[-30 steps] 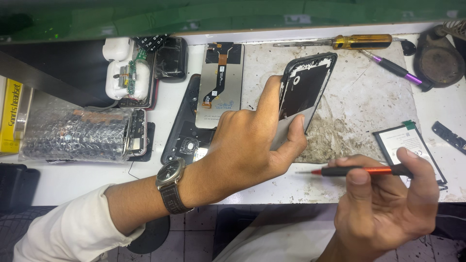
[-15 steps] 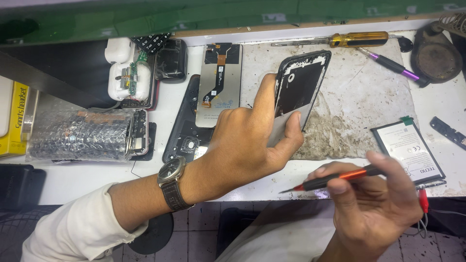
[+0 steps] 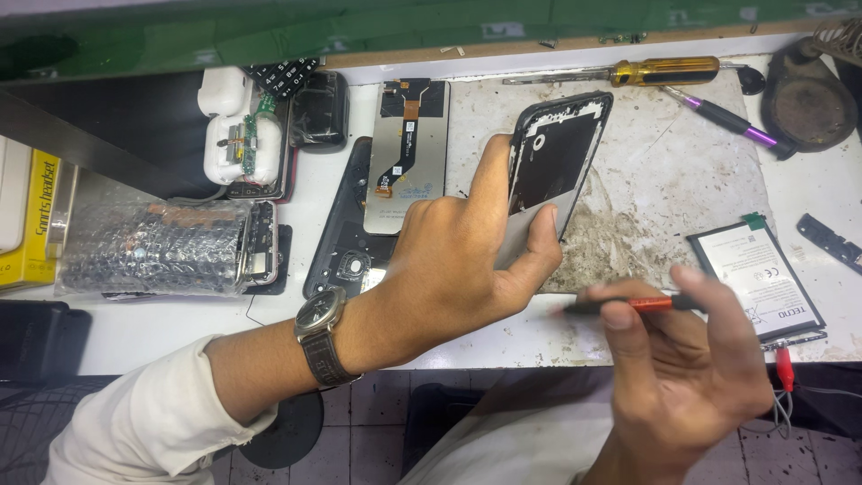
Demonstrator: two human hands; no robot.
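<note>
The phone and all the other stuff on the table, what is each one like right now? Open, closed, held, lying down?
Phone frame: tilted up, opened, gripped by the left hand.
Red-handled tool: held in the right hand, tip toward the frame.
Screen panel: detached, lying flat.
Battery: out, lying flat.
Yellow screwdriver: lying unused.
Purple tool: lying unused.
White earbud case: opened, circuit board showing.

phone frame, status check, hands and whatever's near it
Left hand grips phone frame, tilted up off mat. Right hand holds red tool, tip near frame's lower edge, apart. Battery lies right.
</note>
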